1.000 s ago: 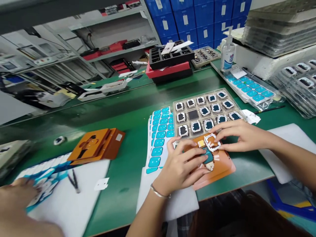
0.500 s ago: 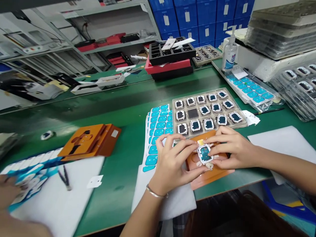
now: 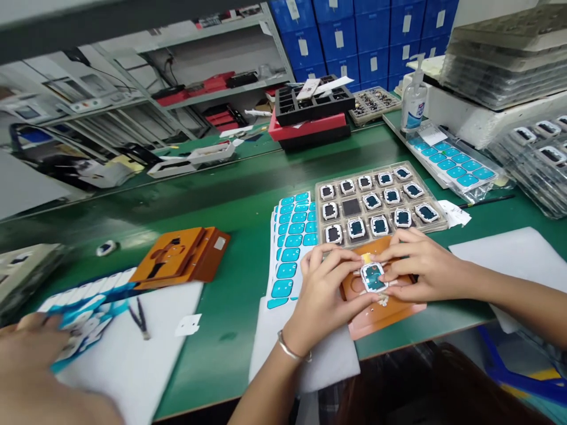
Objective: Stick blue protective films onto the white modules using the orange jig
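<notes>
Between my two hands is a small white-framed watch case part (image 3: 374,277) with a teal adhesive sheet on its face. My left hand (image 3: 332,289) grips its left side, thumb low and fingertips at the top by a yellow tab (image 3: 367,258). From the right, my right hand (image 3: 419,268) pinches the part, fingertips on the frame and teal face. Below it lies an orange fixture plate (image 3: 376,319), partly covered by my hands. A clear tray (image 3: 341,249) with rows of similar parts sits just behind; one pocket shows only a dark square.
Sheets of teal stickers (image 3: 283,289) lie left of my hands. White foam sheets (image 3: 319,360) rest at the table's front. At left are another person's hand (image 3: 31,348), tweezers (image 3: 140,319) and an orange block (image 3: 212,254). A sanitizer bottle (image 3: 414,106) stands at back right.
The whole view has shifted slightly, so things sit a little further right. Both my hands keep hold of the watch part. The other person's hand at left has moved further into view.
</notes>
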`<state>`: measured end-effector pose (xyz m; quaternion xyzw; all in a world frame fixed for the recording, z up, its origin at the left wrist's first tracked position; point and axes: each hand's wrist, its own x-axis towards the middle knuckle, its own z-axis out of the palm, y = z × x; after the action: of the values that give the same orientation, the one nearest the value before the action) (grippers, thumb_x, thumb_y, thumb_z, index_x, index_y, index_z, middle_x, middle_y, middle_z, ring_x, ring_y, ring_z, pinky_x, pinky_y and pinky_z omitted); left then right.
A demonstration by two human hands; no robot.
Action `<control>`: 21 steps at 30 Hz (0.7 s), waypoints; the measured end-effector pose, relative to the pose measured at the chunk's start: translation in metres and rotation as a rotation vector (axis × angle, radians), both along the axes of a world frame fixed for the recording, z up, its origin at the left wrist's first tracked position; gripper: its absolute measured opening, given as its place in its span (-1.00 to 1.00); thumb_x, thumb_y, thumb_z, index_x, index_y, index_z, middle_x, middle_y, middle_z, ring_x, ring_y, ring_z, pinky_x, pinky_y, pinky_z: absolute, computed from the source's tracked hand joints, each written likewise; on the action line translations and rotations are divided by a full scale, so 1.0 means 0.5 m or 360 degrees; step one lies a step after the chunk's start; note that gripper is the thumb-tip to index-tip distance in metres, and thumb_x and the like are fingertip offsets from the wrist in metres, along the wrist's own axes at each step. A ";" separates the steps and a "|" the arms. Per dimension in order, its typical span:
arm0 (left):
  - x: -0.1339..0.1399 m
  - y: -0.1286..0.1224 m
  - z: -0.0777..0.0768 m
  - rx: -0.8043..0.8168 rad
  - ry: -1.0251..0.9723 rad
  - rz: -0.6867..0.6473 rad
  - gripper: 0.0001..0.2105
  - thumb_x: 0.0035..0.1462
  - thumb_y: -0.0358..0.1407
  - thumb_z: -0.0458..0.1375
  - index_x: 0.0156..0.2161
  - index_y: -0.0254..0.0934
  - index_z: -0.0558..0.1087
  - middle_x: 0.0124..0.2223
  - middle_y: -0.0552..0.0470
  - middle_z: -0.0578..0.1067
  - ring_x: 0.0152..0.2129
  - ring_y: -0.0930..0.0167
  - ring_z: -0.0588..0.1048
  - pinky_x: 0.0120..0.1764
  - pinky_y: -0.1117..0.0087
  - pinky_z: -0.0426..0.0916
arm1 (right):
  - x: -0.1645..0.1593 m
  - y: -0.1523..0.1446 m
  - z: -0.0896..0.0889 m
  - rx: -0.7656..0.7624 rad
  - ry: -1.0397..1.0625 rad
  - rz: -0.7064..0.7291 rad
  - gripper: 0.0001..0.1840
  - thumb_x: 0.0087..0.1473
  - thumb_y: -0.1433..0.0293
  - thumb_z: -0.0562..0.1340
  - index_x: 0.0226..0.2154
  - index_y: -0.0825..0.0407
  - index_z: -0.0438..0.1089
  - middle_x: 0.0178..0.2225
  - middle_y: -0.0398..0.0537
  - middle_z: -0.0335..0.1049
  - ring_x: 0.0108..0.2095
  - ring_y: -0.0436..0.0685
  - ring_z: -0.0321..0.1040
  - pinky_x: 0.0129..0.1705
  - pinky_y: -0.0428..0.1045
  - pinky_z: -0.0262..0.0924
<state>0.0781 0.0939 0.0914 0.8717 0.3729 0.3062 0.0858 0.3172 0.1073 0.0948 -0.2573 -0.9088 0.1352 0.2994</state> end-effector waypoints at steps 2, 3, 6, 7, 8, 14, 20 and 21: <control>0.005 -0.003 -0.006 -0.0042 -0.0127 0.0023 -0.57 -0.02 0.00 0.37 -0.11 -0.19 0.48 -0.12 -0.03 0.55 -0.11 0.21 0.37 -0.07 0.10 0.24 | 0.000 0.001 0.002 -0.0087 0.0039 -0.0009 -0.86 0.08 0.31 0.33 -0.28 0.00 0.51 -0.10 -0.04 0.54 -0.19 0.17 0.23 -0.15 0.09 0.10; 0.008 -0.006 -0.007 -0.0044 -0.0190 0.0038 -0.59 -0.01 -0.01 0.36 -0.12 -0.19 0.48 -0.13 -0.03 0.55 -0.13 0.23 0.38 -0.08 0.12 0.26 | 0.000 0.002 0.003 -0.0122 0.0049 -0.0017 -0.80 0.08 0.28 0.34 -0.23 0.01 0.49 -0.10 -0.03 0.53 -0.18 0.17 0.23 -0.13 0.10 0.10; 0.017 -0.012 -0.006 -0.0031 -0.0316 0.0048 -0.68 0.05 -0.03 0.32 -0.17 -0.17 0.48 -0.18 0.00 0.55 -0.17 0.27 0.41 -0.12 0.18 0.30 | -0.001 0.006 0.003 -0.0187 0.0063 -0.0022 -0.66 0.07 0.20 0.34 -0.14 0.04 0.43 -0.14 0.00 0.51 -0.19 0.16 0.25 -0.12 0.10 0.11; 0.019 -0.013 -0.004 -0.0030 -0.0335 0.0042 -0.68 0.06 -0.03 0.32 -0.17 -0.17 0.47 -0.19 0.01 0.55 -0.18 0.29 0.42 -0.14 0.21 0.31 | -0.001 0.008 0.002 -0.0198 0.0066 -0.0011 -0.66 0.07 0.19 0.34 -0.14 0.04 0.42 -0.15 0.00 0.51 -0.19 0.15 0.25 -0.12 0.09 0.12; 0.019 -0.013 -0.002 -0.0031 -0.0345 0.0041 -0.66 0.06 -0.02 0.31 -0.16 -0.18 0.45 -0.19 0.01 0.54 -0.19 0.30 0.43 -0.15 0.23 0.32 | -0.001 0.009 0.001 -0.0205 0.0068 0.0003 -0.66 0.07 0.20 0.35 -0.15 0.04 0.42 -0.15 0.00 0.50 -0.19 0.15 0.24 -0.13 0.09 0.12; 0.015 -0.009 -0.001 0.0081 -0.0236 0.0161 -0.71 0.17 -0.03 0.24 -0.32 -0.22 0.37 -0.36 0.08 0.52 -0.39 0.38 0.45 -0.25 0.29 0.25 | -0.004 0.012 -0.009 -0.0237 0.0184 0.0096 -0.71 0.08 0.23 0.35 -0.18 0.03 0.43 -0.13 0.01 0.51 -0.18 0.14 0.25 -0.13 0.07 0.20; 0.013 -0.011 0.000 0.0085 -0.0189 0.0110 -0.61 0.25 -0.04 0.15 -0.51 -0.24 0.34 -0.38 0.07 0.51 -0.38 0.39 0.43 -0.24 0.27 0.23 | -0.010 0.015 -0.014 0.0047 0.0216 0.0186 -0.85 0.14 0.30 0.30 -0.25 0.04 0.46 -0.19 -0.02 0.55 -0.23 0.13 0.29 -0.17 0.08 0.24; 0.013 -0.010 0.001 0.0109 -0.0204 0.0114 -0.62 0.28 -0.06 0.13 -0.51 -0.25 0.34 -0.38 0.06 0.51 -0.38 0.39 0.42 -0.25 0.27 0.23 | -0.011 0.015 -0.015 0.0142 0.0219 0.0247 -0.88 0.18 0.34 0.27 -0.24 0.05 0.46 -0.23 -0.02 0.56 -0.26 0.12 0.31 -0.20 0.07 0.25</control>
<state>0.0845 0.0887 0.0921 0.8387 0.3870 0.3769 0.0686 0.3118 0.1148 0.0876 -0.1626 -0.9084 0.1346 0.3608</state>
